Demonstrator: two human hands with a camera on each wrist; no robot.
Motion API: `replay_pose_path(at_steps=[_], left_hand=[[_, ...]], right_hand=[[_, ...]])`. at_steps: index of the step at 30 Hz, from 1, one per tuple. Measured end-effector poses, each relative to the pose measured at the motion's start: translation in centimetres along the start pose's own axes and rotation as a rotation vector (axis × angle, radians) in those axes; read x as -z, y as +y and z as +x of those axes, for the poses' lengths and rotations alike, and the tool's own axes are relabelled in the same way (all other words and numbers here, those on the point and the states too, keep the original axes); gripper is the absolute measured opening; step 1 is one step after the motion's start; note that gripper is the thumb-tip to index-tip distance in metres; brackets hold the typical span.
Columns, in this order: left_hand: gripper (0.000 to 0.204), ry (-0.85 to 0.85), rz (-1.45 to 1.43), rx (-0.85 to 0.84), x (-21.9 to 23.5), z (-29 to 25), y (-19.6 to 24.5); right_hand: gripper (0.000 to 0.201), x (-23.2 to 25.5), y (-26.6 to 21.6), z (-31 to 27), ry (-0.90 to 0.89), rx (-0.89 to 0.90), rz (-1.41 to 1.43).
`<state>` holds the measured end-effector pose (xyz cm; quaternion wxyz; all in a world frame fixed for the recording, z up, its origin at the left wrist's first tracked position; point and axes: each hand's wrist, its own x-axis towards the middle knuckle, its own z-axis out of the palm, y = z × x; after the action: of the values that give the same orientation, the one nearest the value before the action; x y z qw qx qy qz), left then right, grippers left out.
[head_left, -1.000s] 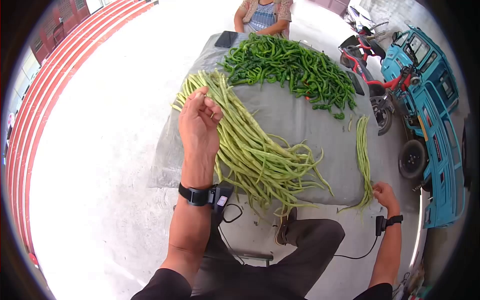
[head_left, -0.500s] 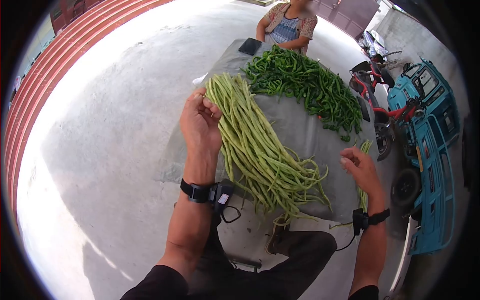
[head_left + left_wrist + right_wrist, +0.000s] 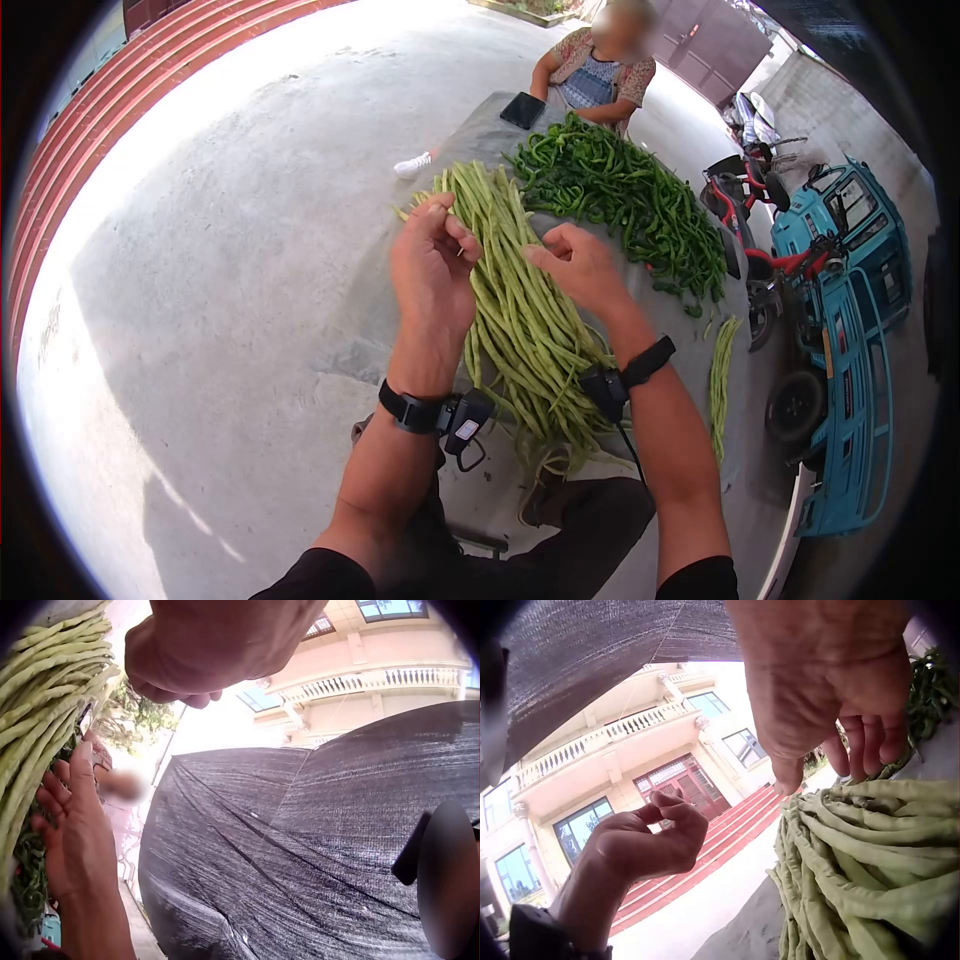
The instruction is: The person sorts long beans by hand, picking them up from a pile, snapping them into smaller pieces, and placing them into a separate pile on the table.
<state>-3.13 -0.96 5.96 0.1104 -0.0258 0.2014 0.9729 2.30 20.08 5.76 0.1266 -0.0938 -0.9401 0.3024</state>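
A thick pile of long pale green beans (image 3: 520, 290) lies across the grey-covered table. At its upper left end is my left hand (image 3: 432, 285), fingers curled in toward the thumb; in the right wrist view nothing shows in that left hand (image 3: 649, 844). Over the pile's right side hovers my right hand (image 3: 585, 268), its fingers loosely bent. The right wrist view shows the right hand's thumb and fingers (image 3: 825, 697) apart, just above the beans (image 3: 855, 855). A smaller bundle of beans (image 3: 719, 385) lies by the table's right edge.
Green peppers (image 3: 625, 195) are heaped on the far side of the table, with a black phone (image 3: 522, 110) at the far left corner. A seated person (image 3: 595, 80) is across the table. A blue three-wheeled vehicle (image 3: 855, 350) stands at the right.
My right hand has left the small bundle at the right edge and come left, over the large pile. My left hand stays curled by the pile's upper end. The head view has shifted.
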Motion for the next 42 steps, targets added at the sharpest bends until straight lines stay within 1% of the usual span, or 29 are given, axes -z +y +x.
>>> replay_pose_path(at_steps=[1, 4, 7, 9, 10, 13, 15, 16, 17, 19, 21, 22, 25, 26, 29, 30, 31, 32, 33, 34, 35, 38, 41, 42], left_hand=[[0.018, 0.002, -0.003, 0.017, 0.0, 0.0, 0.1], [0.019, 0.008, 0.013, 0.046, -0.3, -0.2, 0.2], [0.019, -0.024, 0.046, 0.062, -0.2, -0.4, 0.3], [0.022, -0.065, 0.075, 0.080, 0.0, -0.5, 0.2], [0.020, -0.049, 0.066, 0.080, 0.0, -0.5, 0.2], [0.018, -0.025, 0.053, 0.087, -0.1, -0.3, 0.0], [0.017, -0.033, 0.061, 0.098, 0.1, -0.3, -0.1], [0.017, -0.056, 0.145, 0.125, 0.3, -0.3, -0.2], [0.018, -0.079, 0.229, 0.150, 0.6, -0.4, -0.3], [0.020, -0.129, 0.395, 0.188, 0.5, -0.8, -0.8], [0.021, -0.175, 0.557, 0.206, -0.1, -1.3, -1.6], [0.029, -0.203, 0.564, 0.207, -0.4, -1.7, -2.1], [0.054, -0.286, 0.589, 0.216, -1.2, -2.7, -3.2], [0.067, -0.349, 0.557, 0.251, -1.3, -2.8, -3.2], [0.064, -0.375, 0.326, 0.397, -1.8, -3.0, -3.4], [0.053, -0.352, 0.237, 0.465, -2.2, -3.4, -2.9], [0.050, -0.370, 0.247, 0.431, -2.2, -3.4, -3.2], [0.047, -0.389, 0.257, 0.394, -2.1, -3.4, -3.5], [0.044, -0.408, 0.269, 0.357, -2.1, -3.5, -3.8], [0.038, -0.382, 0.248, 0.351, -2.2, -3.7, -3.8], [0.038, -0.402, 0.255, 0.334, -2.1, -3.7, -4.0], [0.037, -0.451, 0.286, 0.284, -2.3, -3.7, -4.5], [0.037, -0.484, 0.247, 0.273, -2.7, -4.0, -5.1], [0.037, -0.497, 0.225, 0.267, -2.9, -4.0, -5.2]], right_hand=[[0.056, -0.5, -0.4, 0.4, -0.015, -0.032, -0.016], [0.056, -1.6, -0.6, 1.4, 0.014, -0.056, -0.099], [0.056, -2.4, 0.7, 2.3, -0.021, -0.054, -0.091], [0.043, -2.9, 1.7, 2.8, -0.026, -0.053, 0.034], [0.036, -3.0, 2.1, 2.9, -0.027, -0.054, 0.095], [0.027, -2.8, 2.5, 2.7, -0.098, -0.128, 0.394], [0.025, -2.6, 2.4, 2.3, -0.092, -0.194, 0.562], [0.024, -2.5, 2.3, 2.1, -0.092, -0.226, 0.647], [0.025, -2.0, 2.1, 1.7, -0.096, -0.215, 0.694], [0.025, 0.2, -0.3, 0.3, -0.094, -0.200, 0.789], [0.023, 1.1, -1.2, -0.7, -0.054, -0.111, 0.809], [0.022, 1.4, -1.6, -1.3, -0.033, -0.068, 0.819], [0.019, 2.4, -2.9, -3.6, 0.032, 0.036, 0.681], [0.020, 2.6, -3.4, -4.5, 0.027, 0.038, 0.626], [0.023, 2.7, -4.6, -7.2, 0.021, 0.063, 0.466], [0.025, 2.6, -4.9, -7.9, 0.023, 0.084, 0.414], [0.027, 2.7, -4.9, -8.6, 0.026, 0.106, 0.363], [0.031, 2.8, -4.7, -9.2, 0.014, 0.066, 0.353], [0.031, 2.9, -4.7, -9.7, 0.014, 0.073, 0.355], [0.031, 3.0, -4.7, -10.1, 0.015, 0.079, 0.360], [0.031, 3.1, -4.6, -10.4, 0.015, 0.085, 0.366], [0.029, 3.9, -3.2, -11.1, -0.127, -0.001, 0.468], [0.024, 3.3, -0.1, -11.7, -0.172, -0.026, 0.728], [0.022, 3.4, 0.5, -11.8, -0.169, -0.023, 0.765]])
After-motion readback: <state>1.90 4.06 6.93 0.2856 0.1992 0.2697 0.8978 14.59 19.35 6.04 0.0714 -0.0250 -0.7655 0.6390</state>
